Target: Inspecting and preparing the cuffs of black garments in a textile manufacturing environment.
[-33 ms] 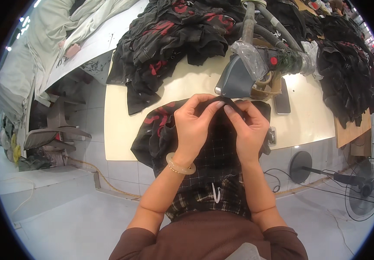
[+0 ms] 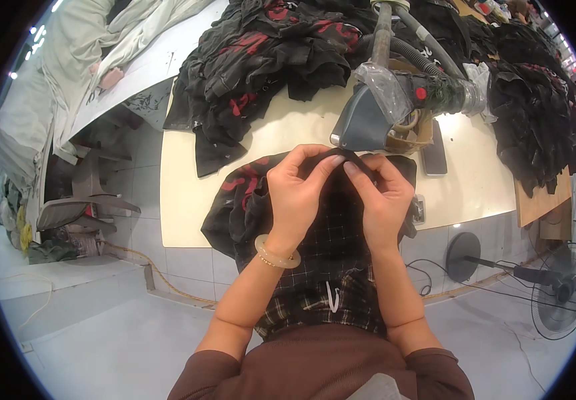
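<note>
Left hand (image 2: 296,193): pinching black garment (image 2: 333,207) | right hand (image 2: 387,197): pinching it too | red print (image 2: 235,183): unreadable

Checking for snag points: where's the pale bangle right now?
Head view, left of centre: the pale bangle sits around the person's left wrist, just below the left hand, which pinches black cloth.

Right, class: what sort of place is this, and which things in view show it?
Probably a garment workshop: a heap of black-and-red garments lies on a cream table, near a blue-grey machine.
</note>
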Action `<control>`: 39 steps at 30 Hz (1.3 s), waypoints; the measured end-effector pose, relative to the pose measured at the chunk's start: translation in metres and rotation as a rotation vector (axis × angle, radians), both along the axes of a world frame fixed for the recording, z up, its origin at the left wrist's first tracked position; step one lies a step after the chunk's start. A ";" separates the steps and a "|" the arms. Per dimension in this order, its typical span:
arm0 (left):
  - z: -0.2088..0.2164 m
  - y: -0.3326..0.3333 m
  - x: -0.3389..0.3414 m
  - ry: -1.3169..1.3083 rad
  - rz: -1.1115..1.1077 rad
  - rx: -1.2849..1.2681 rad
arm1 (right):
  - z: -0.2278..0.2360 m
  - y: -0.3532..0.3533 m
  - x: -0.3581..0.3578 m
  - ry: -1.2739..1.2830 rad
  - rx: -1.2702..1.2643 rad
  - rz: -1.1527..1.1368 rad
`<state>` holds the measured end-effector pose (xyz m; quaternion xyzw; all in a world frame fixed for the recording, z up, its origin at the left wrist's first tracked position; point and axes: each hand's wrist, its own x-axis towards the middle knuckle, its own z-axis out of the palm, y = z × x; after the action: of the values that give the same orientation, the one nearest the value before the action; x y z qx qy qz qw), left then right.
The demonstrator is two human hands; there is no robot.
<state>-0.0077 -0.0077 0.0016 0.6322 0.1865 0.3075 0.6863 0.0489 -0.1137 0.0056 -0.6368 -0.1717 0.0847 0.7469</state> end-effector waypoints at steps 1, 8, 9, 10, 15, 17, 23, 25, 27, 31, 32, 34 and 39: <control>0.000 0.000 -0.001 0.002 0.012 0.007 | 0.000 0.000 -0.001 0.000 0.000 -0.001; 0.005 0.000 -0.004 0.032 0.011 0.063 | 0.000 -0.001 -0.002 -0.031 0.011 0.002; 0.007 0.000 -0.004 0.032 0.011 0.063 | 0.000 -0.002 -0.003 -0.050 0.031 -0.005; 0.009 0.001 -0.005 0.046 0.009 0.067 | 0.001 -0.002 -0.003 -0.050 0.031 -0.005; 0.009 0.005 -0.009 0.056 -0.062 0.044 | 0.003 -0.004 -0.004 0.038 0.026 0.015; 0.008 0.005 -0.013 -0.071 -0.157 0.002 | -0.002 -0.012 0.003 -0.218 -0.114 -0.034; -0.012 -0.004 -0.034 0.097 -0.381 -0.354 | -0.031 -0.034 0.000 -0.366 -0.319 -0.032; -0.040 -0.009 -0.036 0.069 -0.431 -0.297 | -0.038 -0.032 -0.011 -0.369 -0.352 -0.063; -0.050 -0.015 -0.034 0.118 -0.391 -0.182 | -0.046 -0.030 -0.023 -0.367 -0.343 -0.182; -0.043 -0.027 -0.031 0.060 -0.237 -0.217 | -0.055 -0.036 -0.059 -0.348 -0.408 -0.125; -0.037 -0.029 -0.031 0.017 -0.265 -0.279 | -0.060 -0.030 -0.063 -0.358 -0.397 -0.152; -0.027 -0.035 -0.031 -0.037 -0.315 -0.313 | -0.063 -0.023 -0.062 -0.418 -0.386 -0.180; -0.004 -0.035 -0.038 0.082 -0.107 0.363 | -0.048 -0.025 -0.048 -0.367 -0.360 -0.207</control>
<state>-0.0459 -0.0425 -0.0027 0.7666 0.1219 0.2729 0.5683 0.0009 -0.1389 -0.0423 -0.7780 -0.2203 -0.0799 0.5829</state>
